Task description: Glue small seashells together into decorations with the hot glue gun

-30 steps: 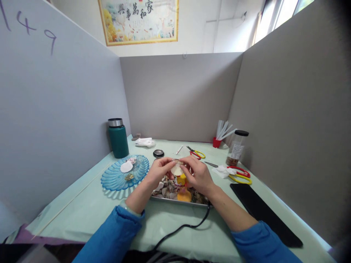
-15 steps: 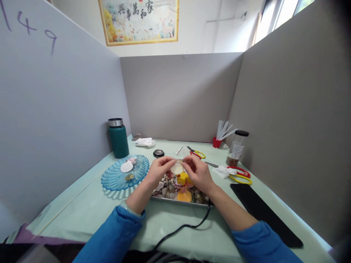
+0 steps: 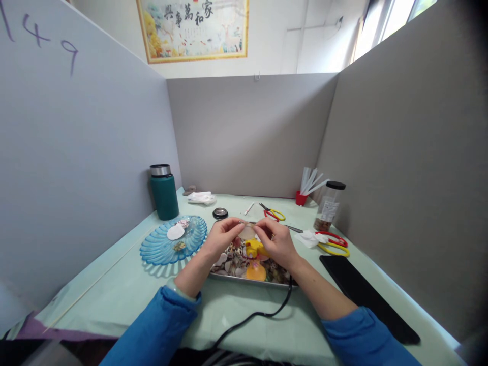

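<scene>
A black cable point(image 3: 263, 315) runs along the near part of the table point(image 3: 114, 310) to the front rim of a metal tray point(image 3: 240, 278). The tray contains mixed shells point(image 3: 232, 262), an orange round item point(image 3: 255, 272) and a yellow item point(image 3: 253, 248). Above the tray, the left hand point(image 3: 222, 238) and right hand point(image 3: 277, 242) pinch a thin pale piece point(image 3: 248, 233) between their fingertips; its upper edge is partly covered. Left of the tray: scalloped blue plate point(image 3: 151, 250). Right: black flat panel point(image 3: 366, 295), then red-and-yellow-handled scissors point(image 3: 337, 251). Beyond: lidded clear jar point(image 3: 328, 211), black-rimmed round lid point(image 3: 220, 213), green bottle point(image 3: 165, 197). Farthest on the table: red cup point(image 3: 301, 199) holding whitish sticks point(image 3: 310, 181).
</scene>
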Action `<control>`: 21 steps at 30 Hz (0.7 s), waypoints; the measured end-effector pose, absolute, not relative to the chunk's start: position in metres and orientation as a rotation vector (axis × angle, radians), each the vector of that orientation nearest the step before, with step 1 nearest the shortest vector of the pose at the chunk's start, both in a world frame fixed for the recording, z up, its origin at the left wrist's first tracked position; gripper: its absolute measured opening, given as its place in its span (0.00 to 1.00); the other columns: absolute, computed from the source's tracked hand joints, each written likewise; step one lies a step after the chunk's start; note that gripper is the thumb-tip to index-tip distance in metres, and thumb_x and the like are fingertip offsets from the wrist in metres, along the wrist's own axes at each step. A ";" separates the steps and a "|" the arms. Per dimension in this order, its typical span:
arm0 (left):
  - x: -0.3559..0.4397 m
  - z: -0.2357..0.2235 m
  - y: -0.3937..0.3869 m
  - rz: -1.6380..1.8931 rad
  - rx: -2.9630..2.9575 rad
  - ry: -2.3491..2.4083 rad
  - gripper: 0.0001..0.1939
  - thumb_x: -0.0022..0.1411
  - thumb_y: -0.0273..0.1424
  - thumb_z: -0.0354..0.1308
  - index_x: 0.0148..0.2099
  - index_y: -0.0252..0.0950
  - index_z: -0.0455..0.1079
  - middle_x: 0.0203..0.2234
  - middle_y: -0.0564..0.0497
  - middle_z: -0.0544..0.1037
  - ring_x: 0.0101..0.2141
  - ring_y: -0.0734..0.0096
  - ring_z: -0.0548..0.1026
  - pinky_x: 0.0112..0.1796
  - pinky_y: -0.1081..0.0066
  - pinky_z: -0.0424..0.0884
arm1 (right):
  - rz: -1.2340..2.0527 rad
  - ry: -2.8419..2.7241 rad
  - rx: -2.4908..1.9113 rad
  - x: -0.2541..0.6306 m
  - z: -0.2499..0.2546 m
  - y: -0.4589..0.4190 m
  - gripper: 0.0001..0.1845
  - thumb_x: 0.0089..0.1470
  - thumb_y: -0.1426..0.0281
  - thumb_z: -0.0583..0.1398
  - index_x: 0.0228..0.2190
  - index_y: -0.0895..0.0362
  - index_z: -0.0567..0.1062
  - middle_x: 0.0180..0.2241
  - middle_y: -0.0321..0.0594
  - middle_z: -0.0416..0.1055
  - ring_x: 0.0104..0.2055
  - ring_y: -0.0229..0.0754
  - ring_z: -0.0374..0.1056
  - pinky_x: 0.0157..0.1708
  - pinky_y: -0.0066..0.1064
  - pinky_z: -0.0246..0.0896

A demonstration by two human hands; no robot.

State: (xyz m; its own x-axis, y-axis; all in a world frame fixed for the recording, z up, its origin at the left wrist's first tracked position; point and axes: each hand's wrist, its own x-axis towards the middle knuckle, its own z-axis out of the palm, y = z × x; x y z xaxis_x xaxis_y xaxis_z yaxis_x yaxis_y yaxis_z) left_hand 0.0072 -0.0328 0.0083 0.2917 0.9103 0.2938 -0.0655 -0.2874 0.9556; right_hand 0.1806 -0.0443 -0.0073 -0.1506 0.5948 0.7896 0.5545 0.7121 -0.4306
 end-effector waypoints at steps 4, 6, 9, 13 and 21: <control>0.008 0.005 -0.031 1.201 1.537 0.784 0.17 0.52 0.40 0.60 0.38 0.33 0.69 0.22 0.56 0.69 0.17 0.81 0.65 0.21 0.77 0.64 | -0.008 -1.814 -0.894 0.181 -0.008 -0.044 0.06 0.55 0.69 0.56 0.28 0.56 0.70 0.25 0.37 0.68 0.27 0.37 0.63 0.27 0.28 0.57; 0.008 0.006 -0.031 1.214 1.544 0.795 0.17 0.52 0.42 0.59 0.38 0.33 0.69 0.21 0.56 0.68 0.17 0.81 0.65 0.20 0.77 0.63 | -0.031 -1.823 -0.874 0.181 -0.008 -0.045 0.06 0.56 0.69 0.55 0.29 0.56 0.71 0.26 0.38 0.69 0.28 0.38 0.64 0.28 0.29 0.58; 0.008 0.009 -0.033 1.223 1.558 0.813 0.17 0.53 0.43 0.58 0.37 0.33 0.69 0.22 0.56 0.68 0.18 0.81 0.65 0.20 0.78 0.63 | -0.053 -1.826 -0.847 0.180 -0.008 -0.045 0.06 0.56 0.69 0.55 0.29 0.56 0.71 0.27 0.39 0.69 0.29 0.38 0.64 0.28 0.29 0.59; 0.008 0.011 -0.035 1.225 1.573 0.811 0.17 0.53 0.43 0.58 0.35 0.33 0.70 0.23 0.55 0.69 0.19 0.80 0.65 0.21 0.78 0.63 | -0.056 -1.821 -0.845 0.180 -0.007 -0.046 0.06 0.56 0.69 0.55 0.30 0.56 0.71 0.27 0.39 0.69 0.28 0.38 0.64 0.28 0.29 0.59; 0.007 0.010 -0.035 1.252 1.583 0.794 0.16 0.53 0.42 0.58 0.34 0.33 0.72 0.22 0.55 0.70 0.19 0.80 0.65 0.21 0.78 0.63 | -0.002 -1.824 -0.855 0.180 -0.007 -0.048 0.06 0.55 0.69 0.56 0.29 0.56 0.70 0.25 0.37 0.68 0.27 0.37 0.63 0.27 0.29 0.58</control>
State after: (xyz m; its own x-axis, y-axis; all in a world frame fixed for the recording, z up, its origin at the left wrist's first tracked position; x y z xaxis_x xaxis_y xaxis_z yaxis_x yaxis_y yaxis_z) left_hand 0.0074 -0.0346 0.0103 0.2697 0.8945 0.3564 -0.0596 -0.3539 0.9334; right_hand 0.1797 -0.0476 -0.0066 -0.1715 0.5479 0.8188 0.5500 0.7427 -0.3818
